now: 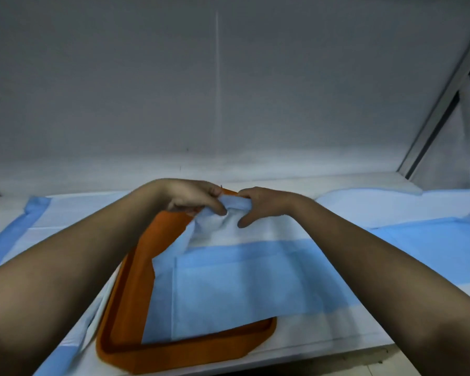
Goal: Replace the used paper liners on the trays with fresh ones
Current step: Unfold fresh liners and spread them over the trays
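An orange tray (136, 270) lies on the table in front of me, its near rim towards the table's front edge. A blue and white paper liner (236, 283) is spread over most of the tray, folded, with the tray's left side and near rim bare. At the tray's far edge my left hand (193, 196) and my right hand (261, 204) meet. Both pinch the liner's bunched far end between thumb and fingers. That end is lifted and crumpled; the remainder lies flat.
More blue and white sheets cover the table (304, 348): one on the left (38, 221) and others at the right (423, 234). A grey wall (228, 90) rises right behind the table. A metal frame (440, 104) runs up at the right.
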The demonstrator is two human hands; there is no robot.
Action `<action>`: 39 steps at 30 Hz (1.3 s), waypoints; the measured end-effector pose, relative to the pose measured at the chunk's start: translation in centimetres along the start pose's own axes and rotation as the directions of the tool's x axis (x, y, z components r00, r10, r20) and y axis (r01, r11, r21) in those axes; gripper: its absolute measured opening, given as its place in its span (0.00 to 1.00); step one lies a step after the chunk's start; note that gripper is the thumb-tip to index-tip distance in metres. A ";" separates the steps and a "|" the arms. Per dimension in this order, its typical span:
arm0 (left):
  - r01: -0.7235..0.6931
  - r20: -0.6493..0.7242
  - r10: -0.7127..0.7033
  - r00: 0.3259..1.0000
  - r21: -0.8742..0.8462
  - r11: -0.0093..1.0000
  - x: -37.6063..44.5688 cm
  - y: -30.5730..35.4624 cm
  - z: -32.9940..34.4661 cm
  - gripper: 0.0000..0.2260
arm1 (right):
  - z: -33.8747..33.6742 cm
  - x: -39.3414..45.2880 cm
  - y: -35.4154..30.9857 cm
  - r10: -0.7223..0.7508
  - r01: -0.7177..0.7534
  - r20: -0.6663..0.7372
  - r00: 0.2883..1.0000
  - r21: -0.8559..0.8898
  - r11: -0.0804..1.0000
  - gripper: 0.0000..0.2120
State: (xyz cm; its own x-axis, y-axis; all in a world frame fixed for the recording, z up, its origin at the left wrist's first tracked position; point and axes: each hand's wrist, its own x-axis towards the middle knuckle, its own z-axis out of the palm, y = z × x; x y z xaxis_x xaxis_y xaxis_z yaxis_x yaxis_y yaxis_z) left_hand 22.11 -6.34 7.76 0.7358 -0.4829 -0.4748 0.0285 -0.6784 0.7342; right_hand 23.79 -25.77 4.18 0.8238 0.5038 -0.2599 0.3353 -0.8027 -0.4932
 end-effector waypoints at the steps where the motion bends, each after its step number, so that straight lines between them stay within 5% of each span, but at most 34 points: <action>1: -0.009 -0.007 0.010 1.000 0.014 1.000 -0.1 0.2 -0.7 0.04 | -0.6 0.0 -0.2 0.015 -0.015 0.023 1.000 -0.001 1.000 0.15; 7: 0.130 -0.172 -0.070 0.983 0.368 0.921 0.7 0.5 -4.2 0.08 | -5.1 -1.1 0.9 0.119 -0.123 0.109 0.987 0.032 0.992 0.12; 14: 0.184 -0.303 -0.004 0.953 0.568 0.802 2.6 -1.3 -5.5 0.08 | -7.6 -2.6 6.3 0.379 -0.346 0.077 0.922 -0.274 0.897 0.15; 18: 0.274 -0.429 0.013 0.903 0.599 0.752 4.2 -2.4 -5.3 0.09 | -9.2 -4.0 10.2 0.452 -0.482 -0.171 0.875 -0.390 0.784 0.11; 21: 0.465 -0.564 -0.003 0.826 0.678 0.569 5.5 -2.8 -4.6 0.08 | -9.2 -4.7 12.5 0.411 -0.648 -0.501 0.761 -0.560 0.516 0.07; 23: 0.586 -0.655 0.050 0.754 0.705 0.399 6.3 -3.1 -4.1 0.07 | -8.6 -4.9 13.7 0.342 -0.707 -0.619 0.707 -0.620 0.339 0.10; 25: 0.642 -0.708 0.112 0.697 0.686 0.342 7.3 -3.6 -3.7 0.09 | -7.9 -4.8 14.4 0.270 -0.743 -0.693 0.669 -0.618 0.256 0.12; 29: 0.661 -0.751 -0.015 0.660 0.572 0.486 8.8 -4.1 -3.1 0.13 | -7.3 -4.1 15.2 0.350 -0.811 -0.737 0.578 -0.475 0.342 0.10; 33: 0.655 -0.752 -0.206 0.626 0.363 0.663 8.3 -5.7 -3.2 0.01 | -7.0 -3.3 16.9 0.453 -0.840 -0.747 0.486 -0.259 0.476 0.08; 36: 0.430 -0.716 -0.350 0.604 -0.077 0.899 8.7 -7.3 -4.4 0.03 | -6.5 -2.6 18.2 0.545 -0.766 -0.745 0.386 0.071 0.639 0.07; 39: 0.181 -0.647 -0.453 0.613 -0.443 0.878 9.0 -7.9 -5.1 0.06 | -5.8 -1.8 18.8 0.620 -0.628 -0.681 0.389 0.296 0.719 0.06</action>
State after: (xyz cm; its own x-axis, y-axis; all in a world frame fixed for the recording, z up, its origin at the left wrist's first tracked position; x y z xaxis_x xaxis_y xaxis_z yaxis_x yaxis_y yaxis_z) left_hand 31.93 -2.50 0.18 0.8761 0.3698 -0.3095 0.4581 -0.4376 0.7737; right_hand 31.23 -43.64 0.23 0.8398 -0.5193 0.1583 -0.4118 -0.7993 -0.4375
